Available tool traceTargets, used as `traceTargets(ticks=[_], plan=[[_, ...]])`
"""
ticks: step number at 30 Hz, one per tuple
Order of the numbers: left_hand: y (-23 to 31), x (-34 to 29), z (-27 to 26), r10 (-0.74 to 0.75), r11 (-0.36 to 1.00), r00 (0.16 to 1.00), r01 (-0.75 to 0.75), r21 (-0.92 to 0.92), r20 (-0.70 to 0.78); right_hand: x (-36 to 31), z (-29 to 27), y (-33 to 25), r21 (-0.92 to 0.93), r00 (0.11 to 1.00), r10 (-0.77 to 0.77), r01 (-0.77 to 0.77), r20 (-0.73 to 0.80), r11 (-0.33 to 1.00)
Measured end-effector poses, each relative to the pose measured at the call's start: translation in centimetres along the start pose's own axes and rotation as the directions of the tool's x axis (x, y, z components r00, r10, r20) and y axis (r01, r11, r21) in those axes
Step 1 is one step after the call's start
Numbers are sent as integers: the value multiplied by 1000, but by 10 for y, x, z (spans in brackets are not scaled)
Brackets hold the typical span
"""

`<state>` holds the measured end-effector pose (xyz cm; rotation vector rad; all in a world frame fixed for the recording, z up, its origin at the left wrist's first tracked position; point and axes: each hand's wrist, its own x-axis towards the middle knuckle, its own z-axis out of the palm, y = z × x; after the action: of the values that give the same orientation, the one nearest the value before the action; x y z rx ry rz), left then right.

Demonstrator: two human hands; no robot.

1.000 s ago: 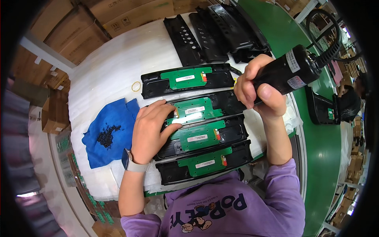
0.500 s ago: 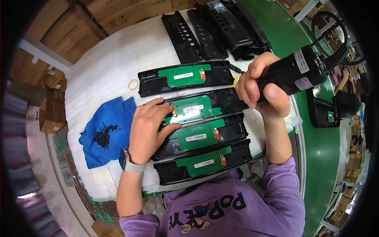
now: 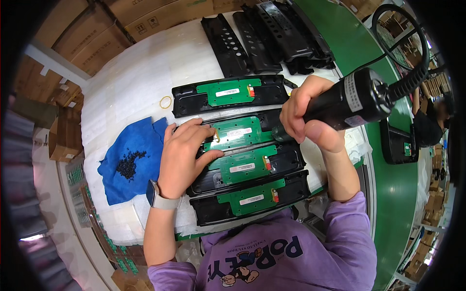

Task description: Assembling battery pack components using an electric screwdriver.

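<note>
My right hand is wrapped round a black electric screwdriver. The tool is tilted, and its tip end reaches the right end of the green circuit board in a black plastic panel; I cannot tell whether it touches a screw. At the left end of the same panel lies my left hand, thumb on the near side and fingers over the board's edge, steadying it. A second panel with a board lies beyond, and two more panels lie nearer to me.
On the left, a blue cloth bears a heap of small black screws. Beyond it lies a yellow ring. Bare black panels are piled at the back. A thick cable loops off the screwdriver. Another person is at the far right.
My right hand and the screwdriver have moved left and slightly down, bringing the tip end onto the board's right end. My left hand has stayed almost in place.
</note>
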<state>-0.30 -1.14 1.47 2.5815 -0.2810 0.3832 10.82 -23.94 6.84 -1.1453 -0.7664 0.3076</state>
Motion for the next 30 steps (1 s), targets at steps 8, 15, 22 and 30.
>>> traceTargets(ticks=[8, 15, 22, 30], plan=[[3, 7, -6, -34, 997, 996, 29, 71, 81, 0, 2, -2, -60, 998, 61, -59, 29, 996], [0, 17, -8, 166, 982, 985, -170, 84, 53, 3, -18, -18, 145, 989, -147, 148, -11, 978], [-7, 46, -21, 39, 998, 999, -39, 40, -15, -1, -71, -45, 563, 899, -431, 316, 79, 764], [-41, 73, 15, 156, 951, 916, -38, 307, -369, 0, -56, -42, 483, 917, -399, 345, 11, 805]])
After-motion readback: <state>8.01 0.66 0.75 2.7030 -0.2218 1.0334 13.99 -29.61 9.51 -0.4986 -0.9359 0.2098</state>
